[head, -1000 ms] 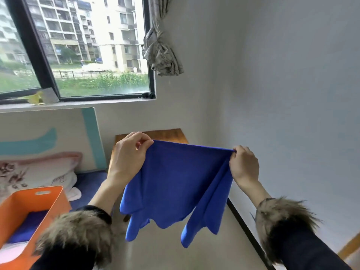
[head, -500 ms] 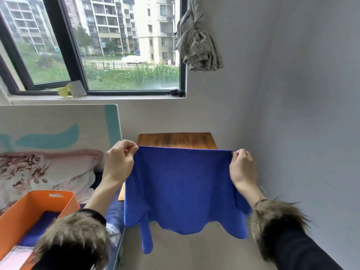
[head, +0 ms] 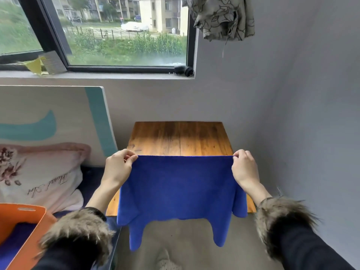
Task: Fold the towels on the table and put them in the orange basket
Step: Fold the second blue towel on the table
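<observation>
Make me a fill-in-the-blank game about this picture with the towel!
1. The towel held up by the left hand and right hand is coloured ____.
2. The basket at the lower left is coloured ____.
3. Behind the towel stands a table made of ____.
4. Each hand pinches one top ____ of the towel.

Missing words: blue; orange; wood; corner

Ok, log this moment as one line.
blue towel: held up, top edge taut | left hand: pinching corner | right hand: pinching corner | orange basket: lower left
</observation>
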The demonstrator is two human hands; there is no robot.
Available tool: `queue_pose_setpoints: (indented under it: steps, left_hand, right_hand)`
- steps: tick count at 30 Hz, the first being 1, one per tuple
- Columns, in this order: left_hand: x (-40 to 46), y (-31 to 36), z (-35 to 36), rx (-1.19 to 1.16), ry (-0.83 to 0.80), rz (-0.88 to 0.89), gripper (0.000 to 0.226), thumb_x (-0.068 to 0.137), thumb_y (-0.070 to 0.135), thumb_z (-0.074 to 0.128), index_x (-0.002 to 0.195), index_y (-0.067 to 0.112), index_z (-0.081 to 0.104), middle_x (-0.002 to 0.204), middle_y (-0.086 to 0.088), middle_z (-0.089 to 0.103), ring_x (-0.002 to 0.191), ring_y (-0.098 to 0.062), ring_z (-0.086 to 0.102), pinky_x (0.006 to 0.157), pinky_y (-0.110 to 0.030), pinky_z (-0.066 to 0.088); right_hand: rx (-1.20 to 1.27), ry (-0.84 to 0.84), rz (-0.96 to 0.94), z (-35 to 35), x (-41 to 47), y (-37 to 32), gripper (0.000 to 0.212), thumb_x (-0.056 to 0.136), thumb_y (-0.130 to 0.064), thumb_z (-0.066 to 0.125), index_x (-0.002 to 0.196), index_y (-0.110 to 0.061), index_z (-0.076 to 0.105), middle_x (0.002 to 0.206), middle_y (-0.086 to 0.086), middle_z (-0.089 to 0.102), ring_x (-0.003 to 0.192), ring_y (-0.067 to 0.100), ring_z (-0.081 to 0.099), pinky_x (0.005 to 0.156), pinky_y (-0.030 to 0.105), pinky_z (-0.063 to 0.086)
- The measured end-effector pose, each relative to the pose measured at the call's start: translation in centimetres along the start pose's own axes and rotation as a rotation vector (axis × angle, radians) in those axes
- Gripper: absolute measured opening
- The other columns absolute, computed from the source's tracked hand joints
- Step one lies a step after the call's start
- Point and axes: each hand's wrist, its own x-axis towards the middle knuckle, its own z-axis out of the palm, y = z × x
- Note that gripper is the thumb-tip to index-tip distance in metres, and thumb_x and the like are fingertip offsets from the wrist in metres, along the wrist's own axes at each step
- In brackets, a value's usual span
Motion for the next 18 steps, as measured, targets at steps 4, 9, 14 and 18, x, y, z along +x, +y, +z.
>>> queue_pose_setpoints:
  steps: [4,9,14,18]
  left_hand:
    - [7.9,-3.0,4.6,0.023,-0.081,-0.051,0.009,0.090,0.016,0.060,0.089,0.011,0.068,0.080,-0.002,0.059,0.080,-0.019,0.053,0.072,-0.022,0.034]
    - [17.0,-6.8,10.0,0.077,-0.253,-0.104,0.015,0.090,0.020,0.059,0.095,0.010,0.068,0.086,-0.004,0.059,0.084,-0.019,0.053,0.075,-0.024,0.036]
    - [23.1,-8.9,15.1,0.131,-0.328,-0.112,0.014,0.091,0.020,0.058,0.093,0.010,0.068,0.085,-0.003,0.060,0.082,-0.018,0.054,0.074,-0.023,0.035]
    - [27.1,-10.3,19.3,0.197,-0.365,-0.100,0.013,0.092,0.020,0.055,0.091,0.012,0.067,0.088,-0.004,0.062,0.081,-0.018,0.051,0.073,-0.025,0.035]
  right_hand:
    - [-0.040,-0.032,0.028,5.4,6.4,-0.2,0.020,0.096,-0.009,0.040,0.098,0.000,0.058,0.109,0.017,0.055,0.097,0.032,0.052,0.077,0.032,0.036]
    - [-0.104,-0.080,0.131,11.9,12.2,-0.1,0.021,0.095,-0.007,0.040,0.098,-0.002,0.059,0.108,0.018,0.056,0.095,0.033,0.051,0.074,0.032,0.034]
    - [-0.145,-0.120,0.175,16.2,17.2,0.9,0.021,0.095,-0.008,0.041,0.099,-0.002,0.061,0.107,0.020,0.055,0.092,0.035,0.052,0.075,0.035,0.038]
    - [-0.151,-0.175,0.181,19.5,21.4,2.3,0.022,0.095,-0.007,0.040,0.100,-0.003,0.061,0.107,0.019,0.055,0.085,0.028,0.046,0.071,0.028,0.031]
